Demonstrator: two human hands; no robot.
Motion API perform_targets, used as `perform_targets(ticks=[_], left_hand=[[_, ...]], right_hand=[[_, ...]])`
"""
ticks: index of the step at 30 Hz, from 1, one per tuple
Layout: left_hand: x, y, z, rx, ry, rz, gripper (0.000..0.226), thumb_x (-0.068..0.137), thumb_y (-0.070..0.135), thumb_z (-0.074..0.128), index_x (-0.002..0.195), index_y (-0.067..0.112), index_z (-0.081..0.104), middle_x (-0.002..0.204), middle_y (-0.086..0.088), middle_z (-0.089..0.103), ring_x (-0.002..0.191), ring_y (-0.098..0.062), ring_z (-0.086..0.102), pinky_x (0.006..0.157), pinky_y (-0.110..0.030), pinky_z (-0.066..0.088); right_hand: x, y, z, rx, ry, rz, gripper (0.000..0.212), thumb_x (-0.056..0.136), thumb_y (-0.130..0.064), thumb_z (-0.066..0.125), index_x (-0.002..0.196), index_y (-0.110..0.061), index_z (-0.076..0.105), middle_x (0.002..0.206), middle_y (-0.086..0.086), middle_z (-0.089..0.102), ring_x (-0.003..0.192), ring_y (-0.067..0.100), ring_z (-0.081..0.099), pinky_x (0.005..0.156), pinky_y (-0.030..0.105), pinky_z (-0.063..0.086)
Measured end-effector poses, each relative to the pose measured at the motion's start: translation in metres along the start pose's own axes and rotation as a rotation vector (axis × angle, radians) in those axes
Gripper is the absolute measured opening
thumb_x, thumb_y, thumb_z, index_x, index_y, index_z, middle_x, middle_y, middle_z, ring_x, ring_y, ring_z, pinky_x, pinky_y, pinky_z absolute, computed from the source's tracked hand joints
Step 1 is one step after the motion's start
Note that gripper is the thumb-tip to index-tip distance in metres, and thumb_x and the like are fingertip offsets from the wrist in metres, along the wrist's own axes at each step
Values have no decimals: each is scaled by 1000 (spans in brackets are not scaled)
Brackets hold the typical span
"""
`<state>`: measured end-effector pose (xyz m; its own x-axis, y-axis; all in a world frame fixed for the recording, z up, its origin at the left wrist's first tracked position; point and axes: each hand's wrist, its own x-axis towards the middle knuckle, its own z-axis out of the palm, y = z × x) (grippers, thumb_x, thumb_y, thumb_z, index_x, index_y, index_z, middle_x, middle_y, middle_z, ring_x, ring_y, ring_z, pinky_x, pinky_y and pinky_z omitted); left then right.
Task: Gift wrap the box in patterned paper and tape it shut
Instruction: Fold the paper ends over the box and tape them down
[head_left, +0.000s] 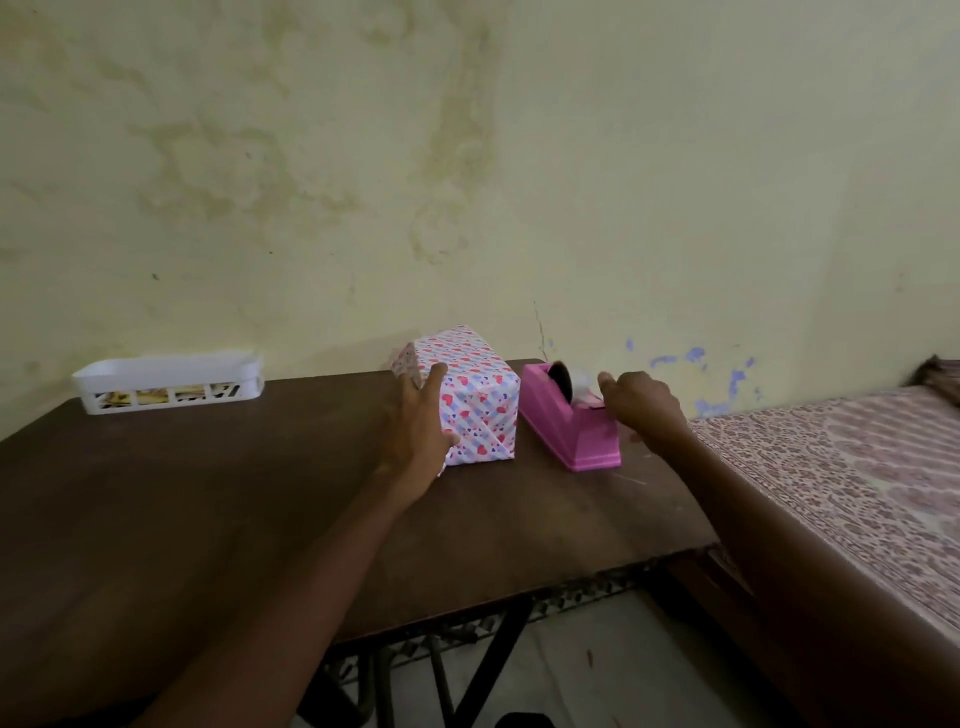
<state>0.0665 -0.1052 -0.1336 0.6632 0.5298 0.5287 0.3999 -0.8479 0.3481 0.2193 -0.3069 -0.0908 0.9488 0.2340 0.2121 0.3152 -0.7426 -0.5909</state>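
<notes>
Now the rectangular box wrapped in white paper with pink and blue hearts (480, 400) lies on the dark brown wooden table (208, 493), a little right of the middle of the frame, near the stained yellow wall (467, 156). The left hand (415, 431) rests flat against the left side of the box, its fingers straight and not closed around it. Just to the right of the box stands a pink plastic tape dispenser (563, 434), near it but not touching. The right hand (644, 405) is curled over the front top of the dispenser and grasps it; whether the fingers also pinch the tape, I cannot tell. At the left of the frame a white plastic slotted basket (166, 382) sits at the table's far edge. A patterned pink cloth (857, 467) covers the surface at the right edge.
</notes>
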Motion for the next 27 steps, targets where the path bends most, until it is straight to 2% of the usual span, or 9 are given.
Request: perform_targets(ticks=[3,6,9,12,15,18,22,27], left_hand=[[3,4,0,85,-35,-16,92,84,31,73,151,28,10,153,-13,25,134,-30,39,102,-36,42],[4,7,-1,139,-69,-24,94,85,29,71,152,27,4,151,-14,30,133,-29,42,100,-35,45],[5,7,-1,164,-82,-14,98,84,31,72,152,26,2,150,-14,33,132,-29,43,99,-34,45],[6,5,-1,186,-97,-6,100,83,34,73,152,25,0,151,-14,31,133,-28,42,101,-34,44],[7,4,-1,207,-89,3,101,83,32,73,152,25,0,149,-15,33,132,-29,43,100,-33,44],[8,5,-1,230,-81,13,101,83,30,74,152,25,1,148,-15,35,130,-29,45,99,-33,46],[8,4,0,245,-87,14,102,82,30,74,152,24,1,148,-15,34,130,-29,45,98,-33,46],[9,4,2,241,-83,9,101,83,30,74,152,24,0,149,-16,32,131,-29,44,99,-34,45]], right_hand=[[7,-2,-12,329,-159,151,43,100,-39,48,109,1,63,92,14,59,80,31,65,75,45,60],[5,-9,-22,366,-338,245,38,100,-32,55,116,3,55,93,18,54,80,33,64,63,40,59],[11,-14,-20,409,-416,321,29,98,-21,59,119,0,54,93,18,53,84,31,61,64,44,61],[21,-12,-19,409,-503,411,31,93,-13,65,120,-1,58,94,18,54,93,31,63,71,46,60],[30,-2,-20,541,-543,499,39,87,-8,72,121,-3,54,103,21,56,87,40,64,59,53,57],[36,10,-18,668,-584,504,52,84,-5,73,131,-6,52,120,23,51,100,47,59,58,55,58],[38,19,-14,785,-633,462,63,72,1,76,131,-6,56,128,26,47,110,51,52,63,58,58],[29,24,-16,930,-643,415,48,72,-4,74,119,-3,64,129,25,50,113,45,54,70,61,55]])
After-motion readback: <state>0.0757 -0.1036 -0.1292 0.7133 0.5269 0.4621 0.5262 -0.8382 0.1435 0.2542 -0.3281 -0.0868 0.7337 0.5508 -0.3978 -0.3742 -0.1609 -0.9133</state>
